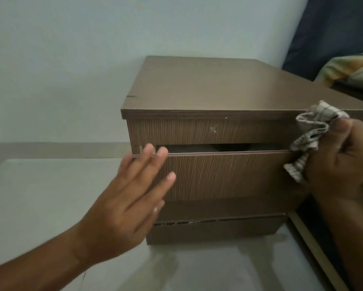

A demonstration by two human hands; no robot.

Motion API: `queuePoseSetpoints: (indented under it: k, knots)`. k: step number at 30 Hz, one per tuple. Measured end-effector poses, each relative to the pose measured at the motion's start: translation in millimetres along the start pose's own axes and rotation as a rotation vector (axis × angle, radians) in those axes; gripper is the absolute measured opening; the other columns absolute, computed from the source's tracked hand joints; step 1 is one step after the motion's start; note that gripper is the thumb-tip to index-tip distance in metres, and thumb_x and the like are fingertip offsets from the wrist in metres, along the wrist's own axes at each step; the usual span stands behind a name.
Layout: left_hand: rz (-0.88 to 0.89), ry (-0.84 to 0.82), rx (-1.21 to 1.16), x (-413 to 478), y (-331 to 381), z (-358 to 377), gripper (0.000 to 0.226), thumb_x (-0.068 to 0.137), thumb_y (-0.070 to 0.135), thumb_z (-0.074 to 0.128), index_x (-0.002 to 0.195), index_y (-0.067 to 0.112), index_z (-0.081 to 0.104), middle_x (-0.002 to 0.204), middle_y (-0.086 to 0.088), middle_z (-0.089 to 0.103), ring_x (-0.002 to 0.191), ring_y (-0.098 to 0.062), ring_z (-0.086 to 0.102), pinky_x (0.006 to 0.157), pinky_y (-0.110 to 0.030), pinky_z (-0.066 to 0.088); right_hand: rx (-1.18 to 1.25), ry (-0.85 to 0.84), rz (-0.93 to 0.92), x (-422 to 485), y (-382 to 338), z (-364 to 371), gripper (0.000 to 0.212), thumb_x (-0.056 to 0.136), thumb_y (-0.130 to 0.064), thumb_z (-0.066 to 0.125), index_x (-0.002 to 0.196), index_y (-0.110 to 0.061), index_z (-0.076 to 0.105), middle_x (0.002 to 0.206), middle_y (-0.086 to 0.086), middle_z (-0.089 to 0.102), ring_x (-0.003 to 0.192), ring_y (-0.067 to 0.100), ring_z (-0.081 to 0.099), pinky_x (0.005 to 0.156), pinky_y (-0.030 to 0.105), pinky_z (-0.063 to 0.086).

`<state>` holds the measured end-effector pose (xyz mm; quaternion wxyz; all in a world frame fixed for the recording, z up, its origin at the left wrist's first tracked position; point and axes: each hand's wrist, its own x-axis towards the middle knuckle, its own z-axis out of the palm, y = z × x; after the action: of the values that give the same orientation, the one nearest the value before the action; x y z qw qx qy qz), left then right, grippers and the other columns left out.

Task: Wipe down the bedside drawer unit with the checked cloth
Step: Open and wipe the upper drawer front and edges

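Note:
A brown wood-grain bedside drawer unit (207, 91) stands against the pale wall. Its upper drawer (228, 175) is pulled out a little, leaving a dark gap along the top edge. My left hand (132, 198) lies flat with straight fingers against the left part of that drawer front, fingertips at its top edge. My right hand (348, 162) grips the bunched checked cloth (314, 135) at the unit's right front corner, just under the top board. A lower drawer (214, 232) sits below, partly shadowed.
A bed with dark bedding and a patterned pillow (352, 70) lies right of the unit. A dark curtain (331, 28) hangs above it. Pale floor (40, 196) spreads to the left and front. The bed's wooden frame (314, 248) runs along the lower right.

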<state>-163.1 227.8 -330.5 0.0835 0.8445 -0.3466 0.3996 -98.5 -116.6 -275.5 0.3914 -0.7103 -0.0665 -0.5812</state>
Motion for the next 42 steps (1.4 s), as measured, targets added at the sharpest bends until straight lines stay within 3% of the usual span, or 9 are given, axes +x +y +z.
queuePoseSetpoints:
  k: [3, 6, 8, 17, 20, 22, 30, 34, 42]
  knots:
    - [0.047, -0.218, 0.164, -11.7, 8.1, 15.6, 0.073, 0.094, 0.025, 0.062, 0.152, -0.006, 0.031, 0.163, -0.029, 0.019, 0.153, -0.044, 0.017, 0.118, -0.058, 0.027, 0.002, -0.033, -0.056, -15.9, -3.1, 17.3, 0.041, 0.11, -0.023, 0.039, 0.101, 0.005, 0.067, 0.095, 0.018, 0.068, 0.087, 0.028, 0.065, 0.078, 0.04, 0.052]
    - [0.015, -0.316, 0.269, -11.4, 6.0, 23.1, 0.079, 0.095, 0.038, 0.048, 0.155, -0.005, 0.02, 0.165, -0.028, 0.01, 0.154, -0.043, 0.008, 0.122, -0.053, 0.015, 0.054, -0.009, -0.188, -27.1, -5.8, 27.5, 0.042, 0.109, -0.022, 0.04, 0.096, 0.009, 0.064, 0.091, 0.021, 0.064, 0.085, 0.026, 0.061, 0.077, 0.031, 0.049]
    - [0.012, -0.341, 0.265, -8.2, 4.1, 24.2, 0.08, 0.095, 0.04, 0.046, 0.155, -0.006, 0.02, 0.165, -0.028, 0.008, 0.155, -0.042, 0.007, 0.122, -0.053, 0.014, 0.08, -0.01, -0.179, -29.3, -6.4, 32.4, 0.042, 0.108, -0.022, 0.04, 0.097, 0.011, 0.064, 0.093, 0.022, 0.064, 0.087, 0.025, 0.06, 0.082, 0.024, 0.046]
    - [0.009, -0.386, 0.258, 5.8, -11.7, 35.7, 0.078, 0.093, 0.042, 0.041, 0.153, -0.007, 0.026, 0.165, -0.029, 0.006, 0.154, -0.044, 0.008, 0.117, -0.054, 0.019, 0.146, 0.049, -0.193, -48.8, -16.1, 54.9, 0.029, 0.101, -0.008, 0.052, 0.109, 0.015, 0.067, 0.106, 0.027, 0.063, 0.102, 0.023, 0.061, 0.091, 0.025, 0.048]
    - [0.046, -0.356, 0.246, 4.1, -16.9, 37.9, 0.073, 0.095, 0.04, 0.039, 0.151, -0.006, 0.032, 0.165, -0.03, 0.008, 0.154, -0.044, 0.008, 0.121, -0.051, 0.014, 0.209, -0.014, -0.305, -63.0, -35.9, 75.0, 0.025, 0.095, -0.003, 0.063, 0.119, 0.005, 0.066, 0.113, 0.018, 0.061, 0.101, 0.03, 0.064, 0.085, 0.037, 0.055]
    - [0.07, -0.334, 0.25, 3.3, -19.7, 38.6, 0.068, 0.102, 0.041, 0.029, 0.151, -0.005, 0.035, 0.164, -0.03, 0.011, 0.154, -0.043, 0.007, 0.125, -0.047, 0.007, 0.251, -0.076, -0.43, -73.1, -48.2, 95.0, 0.019, 0.095, -0.004, 0.067, 0.113, -0.002, 0.073, 0.113, 0.017, 0.067, 0.101, 0.033, 0.067, 0.081, 0.048, 0.055]
    - [0.086, -0.36, 0.249, -3.3, -25.9, 42.4, 0.066, 0.104, 0.041, 0.025, 0.15, -0.005, 0.033, 0.16, -0.03, 0.025, 0.154, -0.042, 0.009, 0.127, -0.047, 0.006, 0.026, -0.247, -0.6, -91.8, -52.8, 128.1, 0.037, 0.095, -0.038, 0.061, 0.127, -0.023, 0.07, 0.136, -0.008, 0.065, 0.119, 0.018, 0.063, 0.094, 0.046, 0.045]
    - [0.116, -0.33, 0.269, -2.5, -26.5, 43.7, 0.07, 0.095, 0.036, 0.04, 0.152, -0.004, 0.03, 0.162, -0.032, 0.018, 0.154, -0.044, 0.01, 0.125, -0.05, 0.009, -0.06, -0.24, -0.632, -83.9, -39.4, 119.2, 0.034, 0.096, -0.036, 0.061, 0.128, -0.027, 0.069, 0.136, -0.013, 0.063, 0.116, 0.02, 0.063, 0.094, 0.047, 0.043]
    - [0.107, -0.346, 0.288, -3.8, -27.8, 44.5, 0.063, 0.105, 0.041, 0.017, 0.153, 0.0, 0.029, 0.165, -0.029, 0.01, 0.154, -0.043, 0.007, 0.126, -0.047, 0.004, -0.179, -0.115, -0.602, -53.1, 7.8, 84.7, 0.025, 0.094, -0.028, 0.07, 0.118, -0.026, 0.075, 0.129, -0.013, 0.068, 0.103, 0.026, 0.063, 0.092, 0.047, 0.038]
